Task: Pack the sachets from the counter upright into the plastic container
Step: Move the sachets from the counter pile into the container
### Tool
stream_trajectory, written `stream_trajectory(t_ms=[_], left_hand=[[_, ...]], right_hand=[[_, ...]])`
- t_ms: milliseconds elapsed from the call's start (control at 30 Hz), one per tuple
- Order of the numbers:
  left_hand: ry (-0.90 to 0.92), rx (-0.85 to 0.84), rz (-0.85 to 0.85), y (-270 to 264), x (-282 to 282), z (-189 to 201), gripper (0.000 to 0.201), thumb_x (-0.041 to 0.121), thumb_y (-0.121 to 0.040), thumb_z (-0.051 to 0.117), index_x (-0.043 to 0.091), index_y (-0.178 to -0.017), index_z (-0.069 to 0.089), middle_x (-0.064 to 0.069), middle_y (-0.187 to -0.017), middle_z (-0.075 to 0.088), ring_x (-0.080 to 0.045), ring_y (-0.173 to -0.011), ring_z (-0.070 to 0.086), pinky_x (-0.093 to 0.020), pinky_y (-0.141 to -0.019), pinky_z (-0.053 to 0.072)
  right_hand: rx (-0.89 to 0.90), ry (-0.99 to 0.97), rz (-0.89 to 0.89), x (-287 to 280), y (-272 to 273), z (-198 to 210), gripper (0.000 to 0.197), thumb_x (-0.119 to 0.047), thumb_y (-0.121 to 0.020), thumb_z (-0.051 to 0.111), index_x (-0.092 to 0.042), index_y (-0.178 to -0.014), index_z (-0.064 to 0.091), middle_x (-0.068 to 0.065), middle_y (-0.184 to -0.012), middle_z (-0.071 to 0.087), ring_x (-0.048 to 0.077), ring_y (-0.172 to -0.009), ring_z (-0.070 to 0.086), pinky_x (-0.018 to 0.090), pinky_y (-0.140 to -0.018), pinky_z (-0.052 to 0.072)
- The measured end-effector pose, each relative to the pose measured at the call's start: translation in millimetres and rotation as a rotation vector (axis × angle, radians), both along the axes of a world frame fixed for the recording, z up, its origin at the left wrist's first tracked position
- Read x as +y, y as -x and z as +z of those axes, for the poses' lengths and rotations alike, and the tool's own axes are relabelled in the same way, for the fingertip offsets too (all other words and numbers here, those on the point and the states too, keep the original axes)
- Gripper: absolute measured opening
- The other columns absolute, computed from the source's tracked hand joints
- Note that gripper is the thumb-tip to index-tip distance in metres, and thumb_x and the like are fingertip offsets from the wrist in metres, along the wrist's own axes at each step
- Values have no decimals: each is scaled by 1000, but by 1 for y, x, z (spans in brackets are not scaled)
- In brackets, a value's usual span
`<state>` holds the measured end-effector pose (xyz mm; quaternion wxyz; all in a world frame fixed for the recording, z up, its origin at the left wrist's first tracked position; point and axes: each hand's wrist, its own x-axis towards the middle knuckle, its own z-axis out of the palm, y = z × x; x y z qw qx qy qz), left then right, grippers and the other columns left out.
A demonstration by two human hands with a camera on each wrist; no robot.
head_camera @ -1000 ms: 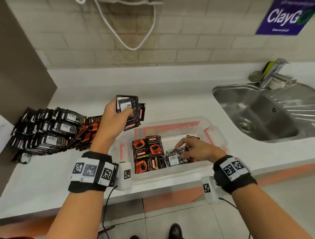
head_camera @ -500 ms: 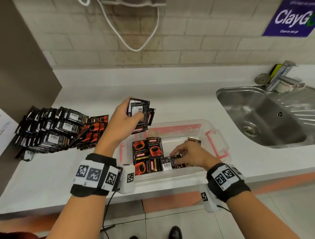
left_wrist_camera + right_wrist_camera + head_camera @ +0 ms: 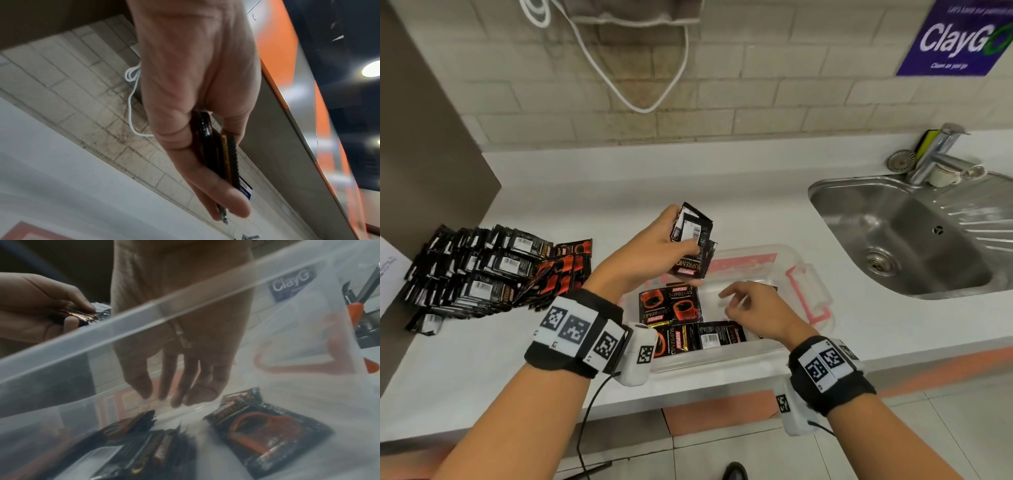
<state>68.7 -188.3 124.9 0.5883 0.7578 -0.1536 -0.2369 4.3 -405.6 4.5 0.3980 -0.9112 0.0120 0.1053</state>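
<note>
Since a second ago the right hand (image 3: 753, 315) has lifted off the sachets (image 3: 671, 318) in the container (image 3: 811, 298), fingers loose and empty; the left hand (image 3: 650, 253) pinches a thin bundle (image 3: 693, 240): light, slippery, floppy, best gripped by the edges.

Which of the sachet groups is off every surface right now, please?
The small bundle of sachets pinched in the left hand, above the plastic container. The big pile lies on the counter, and the others rest inside the container.

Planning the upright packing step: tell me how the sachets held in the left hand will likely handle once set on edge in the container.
The sachets look thin and glossy, so probably light, floppy and slippery. The left hand pinches several together, suggesting little weight. Sachets in the container lie flat, so one set on edge would likely tip without support.
</note>
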Motion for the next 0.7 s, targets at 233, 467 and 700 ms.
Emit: stream_trajectory(t_ms=[233, 467, 700], left_hand=[[-153, -44, -107, -10, -22, -9, 39, 3, -93, 67, 18, -127, 55, -10, -110, 69, -27, -82, 76, -34, -61, 61], [-353, -40, -331, -5, -46, -20, 29, 4, -92, 70, 11, -119, 62, -14, -107, 69, -29, -87, 75, -45, -72, 63], [-444, 38, -504, -3, -57, -18, 30, 14, -99, 60, 14, -128, 55, -11, -119, 66, -25, -105, 69, -42, -82, 62]], right_hand=[[-200, -242, -77, 0, 10, 9, 56, -48, -86, 63, -37, -137, 44, -9, -98, 66, 6, -80, 64, 19, -71, 48], [-362, -262, -120, 0, 14, 12, 22, -35, -104, 50, -23, -122, 53, -8, -103, 66, 9, -79, 67, 29, -69, 53], [-403, -290, -210, -4, 16, 12, 16, -25, -106, 47, -14, -115, 55, -2, -91, 69, 9, -72, 66, 34, -69, 56]])
